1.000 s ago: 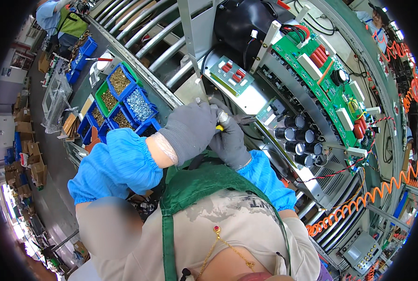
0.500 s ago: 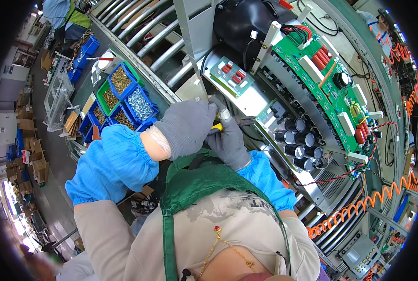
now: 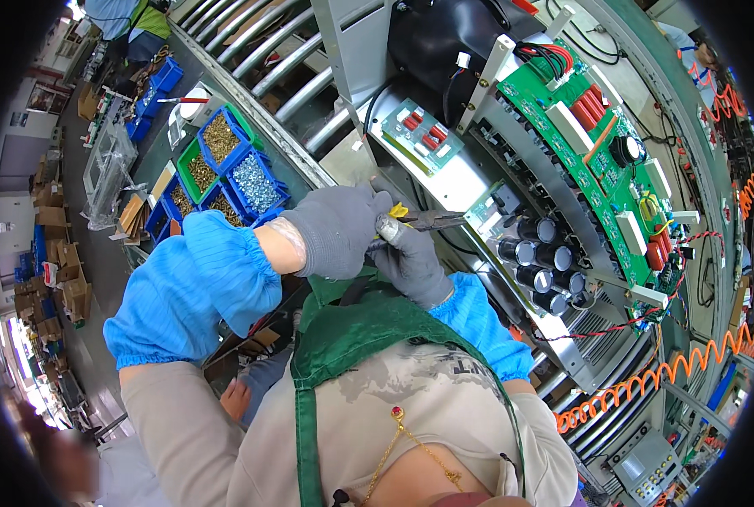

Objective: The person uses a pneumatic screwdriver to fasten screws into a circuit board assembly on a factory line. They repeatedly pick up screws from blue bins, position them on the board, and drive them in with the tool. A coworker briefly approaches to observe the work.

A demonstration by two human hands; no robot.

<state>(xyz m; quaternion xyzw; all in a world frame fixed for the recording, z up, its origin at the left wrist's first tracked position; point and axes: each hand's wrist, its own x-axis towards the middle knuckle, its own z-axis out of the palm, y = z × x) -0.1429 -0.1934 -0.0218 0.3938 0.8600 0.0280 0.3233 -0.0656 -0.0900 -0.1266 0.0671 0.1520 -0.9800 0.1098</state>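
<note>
The yellow-handled pliers (image 3: 432, 220) sit in the gloved right hand (image 3: 412, 260), which is closed around the handles. Their long axis runs nearly level across the view, dipping slightly rightward, with the dark nose pointing to the person's right, away from the palms. The tip lies just beside the small circuit board (image 3: 495, 205), left of the black cylindrical capacitors (image 3: 554, 256); whether it touches the board, I cannot tell. The gloved left hand (image 3: 336, 232) is bent inward with curled fingers against the right hand, near the yellow handles; whether it grips anything is hidden. Left of both hands, silver screws (image 3: 256, 183) fill a blue bin.
</note>
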